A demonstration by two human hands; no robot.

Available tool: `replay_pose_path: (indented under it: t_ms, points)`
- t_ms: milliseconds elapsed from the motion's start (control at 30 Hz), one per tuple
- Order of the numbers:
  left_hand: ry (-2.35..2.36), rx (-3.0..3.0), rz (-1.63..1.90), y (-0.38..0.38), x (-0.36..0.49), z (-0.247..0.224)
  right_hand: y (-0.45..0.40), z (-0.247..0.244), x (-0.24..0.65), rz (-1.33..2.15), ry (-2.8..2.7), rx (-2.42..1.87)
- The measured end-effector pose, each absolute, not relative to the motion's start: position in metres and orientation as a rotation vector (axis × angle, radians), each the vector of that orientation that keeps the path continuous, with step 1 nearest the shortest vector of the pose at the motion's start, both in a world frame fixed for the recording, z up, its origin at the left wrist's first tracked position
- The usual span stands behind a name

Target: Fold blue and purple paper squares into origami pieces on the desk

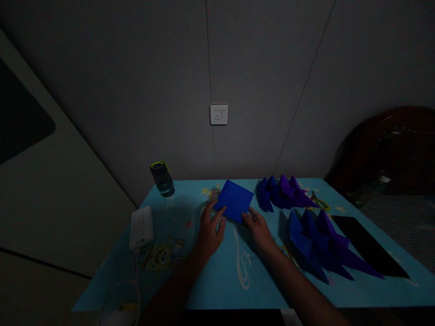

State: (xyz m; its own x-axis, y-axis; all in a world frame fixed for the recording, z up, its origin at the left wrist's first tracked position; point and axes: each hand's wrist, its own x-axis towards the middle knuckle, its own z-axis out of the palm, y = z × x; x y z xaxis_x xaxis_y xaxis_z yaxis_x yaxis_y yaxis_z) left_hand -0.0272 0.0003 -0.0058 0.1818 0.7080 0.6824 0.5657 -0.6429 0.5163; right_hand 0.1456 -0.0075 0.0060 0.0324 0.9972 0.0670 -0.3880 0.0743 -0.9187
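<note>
A square of blue paper [234,200] is held in the middle, turned cornerwise over the light blue patterned table [217,290]. My left hand [211,230] is at its lower left edge, with fingers apart and fingertips touching the paper. At the lower right edge, my right hand [257,227] pinches the paper between thumb and fingers. Folded blue and purple paper pieces [285,192] stand in a row to the right at the back. Nearer, a second group of folded blue and purple pieces [319,242] sits right of my right hand.
A dark bottle [163,179] with a yellow-green rim stands at the back left. A white power bank [142,226] with a cable lies at the left edge. A black flat object [369,244] lies far right, near scissors [320,202]. Behind the table is a wall with a socket [219,114].
</note>
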Motion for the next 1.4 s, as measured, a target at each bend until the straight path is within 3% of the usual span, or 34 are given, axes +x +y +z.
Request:
replay_pose_path:
  t_ms: [100,333,633,800,1200,1400]
  points:
    - [1.262,1.983,1.562,0.006,-0.031,-0.008,-0.009,0.005,0.146,1.338,-0.929,-0.878]
    - [1.161,1.394,1.418,0.009,-0.033,-0.002,-0.016,0.002,0.138,1.308,-1.031,-0.834]
    - [1.14,1.203,1.359,0.005,-0.038,0.011,-0.016,0.007,0.169,0.756,-1.564,-1.042]
    - [1.181,1.234,1.369,0.005,-0.039,0.01,-0.014,0.007,0.173,0.714,-1.691,-1.061]
    - [1.036,1.406,1.347,0.001,-0.035,-0.001,-0.012,0.012,0.172,0.74,-1.365,-1.147]
    - [1.051,1.402,1.364,0.006,-0.031,-0.008,-0.012,0.013,0.165,0.929,-1.044,-1.135]
